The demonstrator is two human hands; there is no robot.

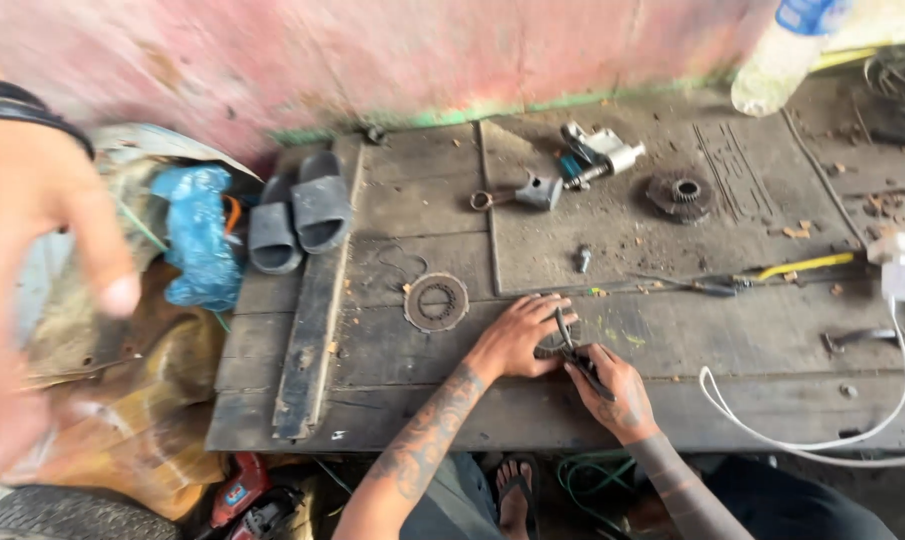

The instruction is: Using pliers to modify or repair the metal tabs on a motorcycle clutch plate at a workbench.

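Note:
My left hand [517, 335] lies flat on the wooden bench top [422, 390], its fingers pressing on a round toothed metal part [555, 348] that is mostly hidden. My right hand [617, 390] grips black pliers [570, 345] whose tip rests on that same part. Both forearms are tattooed and come in from the bottom edge. A flat ring-shaped plate [435, 302] sits just left of my left hand.
Another person's blurred hand [32, 260] with a black wristband fills the left edge, close to the camera. On the bench lie a piston with rod [520, 192], a dark gear [680, 193], a yellow-handled tool [772, 272], grey sandals [297, 215] and a white cable [802, 438].

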